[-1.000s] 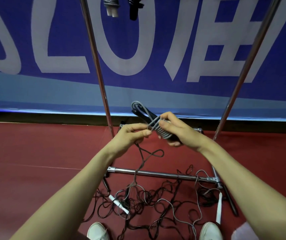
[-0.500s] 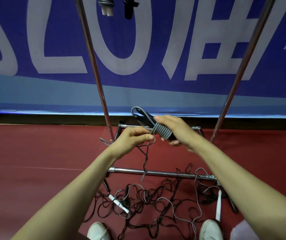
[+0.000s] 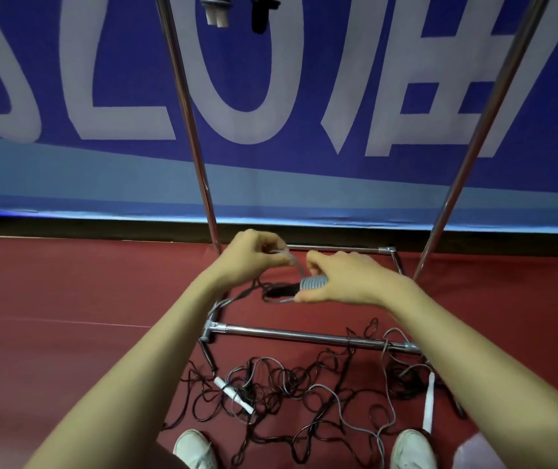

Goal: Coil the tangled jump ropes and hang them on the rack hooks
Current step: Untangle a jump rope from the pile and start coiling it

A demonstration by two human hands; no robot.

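Note:
My right hand (image 3: 345,282) grips a grey coiled jump rope bundle (image 3: 313,283), its wraps showing between thumb and fingers, with a dark handle end (image 3: 281,291) sticking out to the left. My left hand (image 3: 254,257) pinches the loose grey tail of that rope (image 3: 293,262) just up and left of the bundle. A tangle of black and grey ropes (image 3: 291,387) with white handles (image 3: 233,396) lies on the red floor by my shoes. Two coiled ropes (image 3: 215,8) hang from the rack at the top edge.
The chrome rack's two uprights (image 3: 189,130) rise on either side of my hands, and its base bar (image 3: 304,335) crosses the floor below them. A blue banner (image 3: 304,96) covers the wall behind. My white shoes (image 3: 193,448) stand at the bottom edge.
The bundle turned so its dark handle end now points left and down instead of up. My left hand rose and pulled the grey tail short; the hanging strand is gone.

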